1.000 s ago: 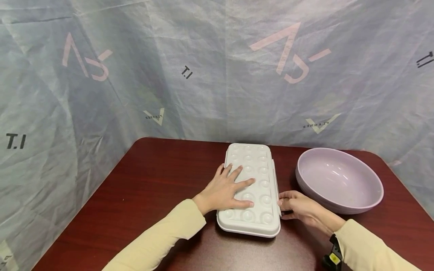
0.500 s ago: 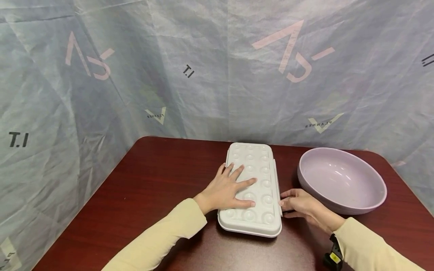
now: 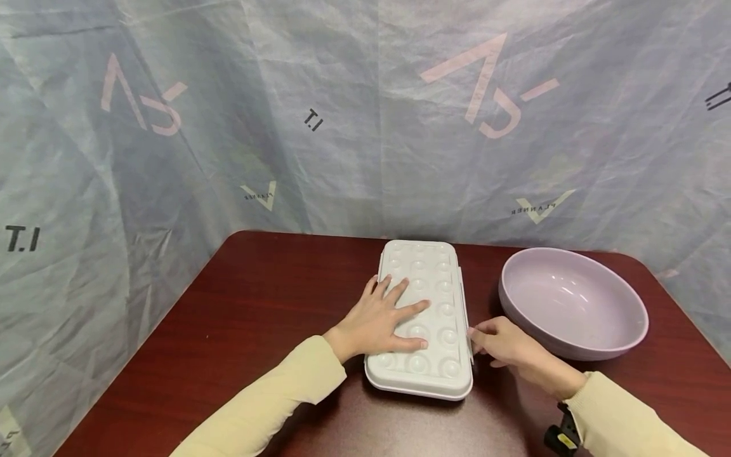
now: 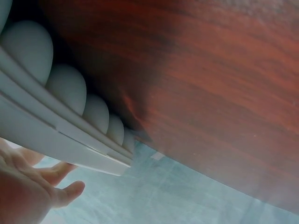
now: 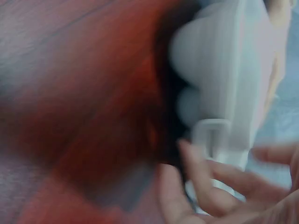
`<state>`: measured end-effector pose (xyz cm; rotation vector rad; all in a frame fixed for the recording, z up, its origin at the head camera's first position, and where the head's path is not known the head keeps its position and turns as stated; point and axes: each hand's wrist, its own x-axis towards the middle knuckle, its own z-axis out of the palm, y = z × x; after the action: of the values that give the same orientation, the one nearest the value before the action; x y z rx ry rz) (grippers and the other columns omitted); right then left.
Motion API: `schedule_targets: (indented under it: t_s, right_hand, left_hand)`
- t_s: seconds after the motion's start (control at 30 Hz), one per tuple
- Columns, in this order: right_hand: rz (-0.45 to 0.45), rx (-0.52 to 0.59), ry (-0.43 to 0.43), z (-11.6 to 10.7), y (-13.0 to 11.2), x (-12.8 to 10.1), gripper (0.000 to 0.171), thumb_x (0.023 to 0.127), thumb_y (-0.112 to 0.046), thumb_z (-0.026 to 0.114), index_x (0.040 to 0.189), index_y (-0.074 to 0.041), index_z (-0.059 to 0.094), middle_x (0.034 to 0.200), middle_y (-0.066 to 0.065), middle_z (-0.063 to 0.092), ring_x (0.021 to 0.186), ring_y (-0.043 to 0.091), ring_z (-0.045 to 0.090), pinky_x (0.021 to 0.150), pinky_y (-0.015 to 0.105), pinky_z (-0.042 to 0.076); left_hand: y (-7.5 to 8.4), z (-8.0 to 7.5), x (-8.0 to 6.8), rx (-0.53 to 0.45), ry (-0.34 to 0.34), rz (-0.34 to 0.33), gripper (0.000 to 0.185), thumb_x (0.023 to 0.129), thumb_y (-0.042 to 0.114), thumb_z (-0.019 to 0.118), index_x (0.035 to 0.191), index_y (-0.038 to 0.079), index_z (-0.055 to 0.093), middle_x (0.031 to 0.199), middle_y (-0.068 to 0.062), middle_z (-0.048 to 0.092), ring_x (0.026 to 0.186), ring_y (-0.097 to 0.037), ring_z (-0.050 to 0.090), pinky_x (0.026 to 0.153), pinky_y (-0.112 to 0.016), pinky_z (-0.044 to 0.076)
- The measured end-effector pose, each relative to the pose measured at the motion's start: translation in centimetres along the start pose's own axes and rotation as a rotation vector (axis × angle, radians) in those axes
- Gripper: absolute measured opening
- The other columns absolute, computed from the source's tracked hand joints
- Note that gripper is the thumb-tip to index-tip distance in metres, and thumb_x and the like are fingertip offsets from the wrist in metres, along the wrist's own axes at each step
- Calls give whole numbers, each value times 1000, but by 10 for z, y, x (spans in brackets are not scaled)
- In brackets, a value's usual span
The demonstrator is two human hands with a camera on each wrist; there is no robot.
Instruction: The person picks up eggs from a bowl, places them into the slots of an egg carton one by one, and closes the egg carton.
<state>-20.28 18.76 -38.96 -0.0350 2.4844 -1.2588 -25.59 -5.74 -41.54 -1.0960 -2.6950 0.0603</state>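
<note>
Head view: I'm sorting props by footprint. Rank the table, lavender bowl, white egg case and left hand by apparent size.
1. Table
2. Lavender bowl
3. White egg case, close to the bowl, so unsure
4. Left hand

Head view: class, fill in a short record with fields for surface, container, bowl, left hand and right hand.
surface: dark red wooden table
container: white plastic dimpled egg box, lid closed, lying flat
bowl: pale lilac plastic bowl, right of the egg box, nothing visible inside
left hand: fingers spread, pressing flat on the lid
right hand: fingertips at the clasp on the box's right edge
</note>
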Motion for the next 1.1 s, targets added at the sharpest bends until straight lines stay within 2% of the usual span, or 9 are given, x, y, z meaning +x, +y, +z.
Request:
schedule_targets:
  t_s: [0.13, 0.23, 0.27, 0.47, 0.73, 0.83, 0.9, 0.97, 1.1]
  right_hand:
    - [-76, -45, -88, -1, -6, -4, 32, 83, -31, 63, 86, 0, 70, 63, -5, 53, 62, 11, 45, 54, 28, 42]
    - [-137, -66, -93, 0, -9, -5, 27, 77, -26, 70, 80, 0, 71, 59, -6, 55, 58, 8, 40, 49, 24, 33]
    - [-150, -70, -90, 1, -9, -5, 26, 76, -24, 71, 81, 1, 71, 61, -5, 59, 59, 8, 42, 49, 24, 32]
    - [-106, -106, -36, 3, -9, -5, 26, 74, -25, 73, 80, 1, 70, 66, -2, 62, 68, 11, 46, 56, 27, 37]
    - [-72, -103, -7, 4, -5, -5, 29, 72, -27, 75, 76, 1, 69, 66, -1, 60, 68, 12, 45, 56, 28, 35]
    - [-36, -76, 2, 4, -7, -4, 26, 71, -25, 75, 72, -1, 67, 58, -5, 49, 58, 11, 39, 50, 26, 31]
    - [-12, -53, 6, 5, -7, -4, 25, 71, -24, 75, 71, -1, 66, 58, -4, 50, 59, 11, 40, 52, 25, 32]
    - [13, -26, 13, 6, -6, -4, 24, 71, -23, 75, 71, -1, 65, 59, -3, 50, 60, 12, 42, 53, 25, 33]
    - [17, 8, 28, 8, -2, -5, 24, 72, -23, 73, 75, 0, 66, 69, 1, 60, 73, 14, 48, 62, 28, 37]
  left_hand:
    - [0, 0, 0, 4, -8, 1, 71, 78, 79, 20, 140, 45, 28, 147, -11, 31, 134, -42, 26, 107, -57, 15]
    - [0, -1, 0, 0, -15, 1, 71, 78, 79, 20, 140, 45, 27, 147, -12, 30, 134, -42, 26, 107, -57, 16]
    - [0, -2, 0, 1, -16, 1, 71, 78, 79, 20, 140, 45, 27, 147, -12, 30, 134, -42, 26, 107, -58, 16]
    - [0, -3, 1, 27, -23, 7, 71, 78, 79, 19, 140, 45, 27, 147, -12, 30, 133, -42, 27, 107, -58, 15]
    - [2, -6, 1, 57, -38, 9, 71, 78, 79, 21, 140, 46, 26, 147, -11, 32, 132, -42, 29, 107, -57, 15]
    - [2, -5, 1, 48, -41, 1, 71, 78, 80, 20, 141, 45, 25, 147, -11, 31, 133, -42, 28, 107, -57, 15]
    - [2, -4, 1, 45, -35, 1, 72, 78, 79, 21, 141, 45, 25, 147, -11, 31, 133, -42, 28, 107, -57, 16]
    - [2, -3, 1, 50, -26, 5, 71, 78, 79, 21, 141, 45, 25, 147, -12, 31, 132, -42, 28, 106, -57, 17]
    - [2, -2, 1, 60, -2, 15, 71, 79, 79, 20, 141, 44, 26, 146, -12, 32, 132, -42, 30, 106, -58, 18]
